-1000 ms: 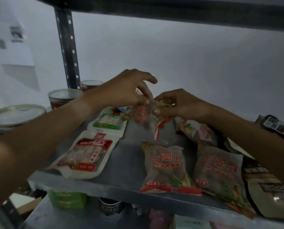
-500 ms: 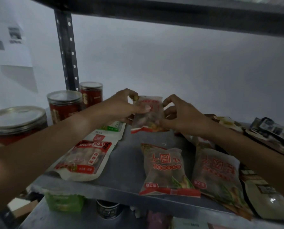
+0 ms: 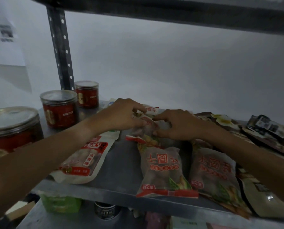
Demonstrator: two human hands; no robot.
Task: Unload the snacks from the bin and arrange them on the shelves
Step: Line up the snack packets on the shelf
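Both my hands are on a small clear snack pouch with red print, low over the grey metal shelf near its back. My left hand grips its left side with curled fingers and thumb. My right hand pinches its right side. The pouch lies tilted, its red bottom edge touching the shelf just behind another pouch. Two larger matching pouches lie flat in front. A white and red pouch lies to the left under my left forearm.
Three red jars with clear lids stand along the left. Dark packets are piled at the right. An upright post rises at the back left. A lower shelf holds a green pack and a can.
The pouch was held up above the shelf half a second ago; both hands have brought it down and back onto the shelf behind the front pouch.
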